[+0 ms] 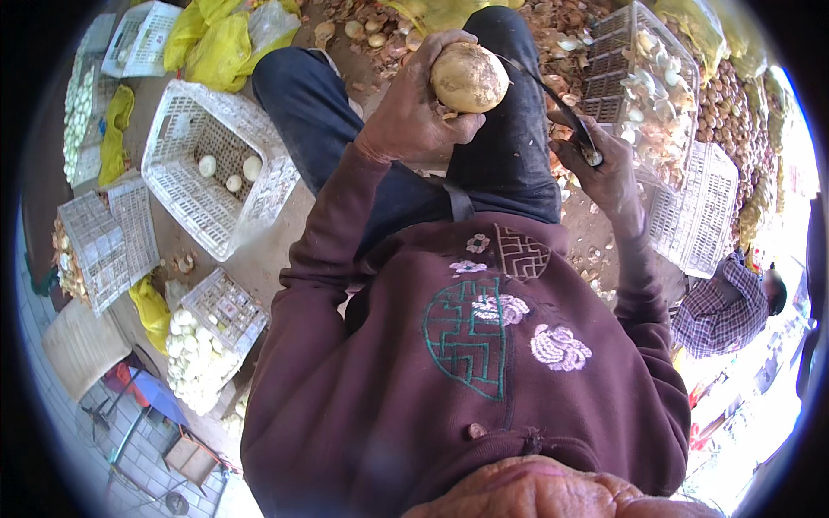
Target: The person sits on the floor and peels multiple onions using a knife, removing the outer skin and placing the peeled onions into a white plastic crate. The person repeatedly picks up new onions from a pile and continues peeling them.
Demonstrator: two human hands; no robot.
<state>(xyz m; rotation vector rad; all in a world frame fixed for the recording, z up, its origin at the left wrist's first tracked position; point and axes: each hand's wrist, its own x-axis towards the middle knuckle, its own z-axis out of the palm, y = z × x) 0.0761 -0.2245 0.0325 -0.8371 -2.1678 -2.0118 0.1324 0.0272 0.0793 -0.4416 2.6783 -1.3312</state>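
Observation:
My left hand is closed around a large onion and holds it up above my knees. Its skin is pale yellow-brown with darker dirt marks. My right hand grips a knife, whose dark, thin blade slants up and left toward the onion. The blade's tip comes close to the onion, but I cannot tell whether they touch. To the left of my knees stands a white plastic crate with three peeled white onions on its bottom.
Dry onion skins litter the ground ahead, with loose onions among them. At right a crate is full of skins, near a heap of brown onions. Peeled onions fill a crate at left. Another person sits at far right.

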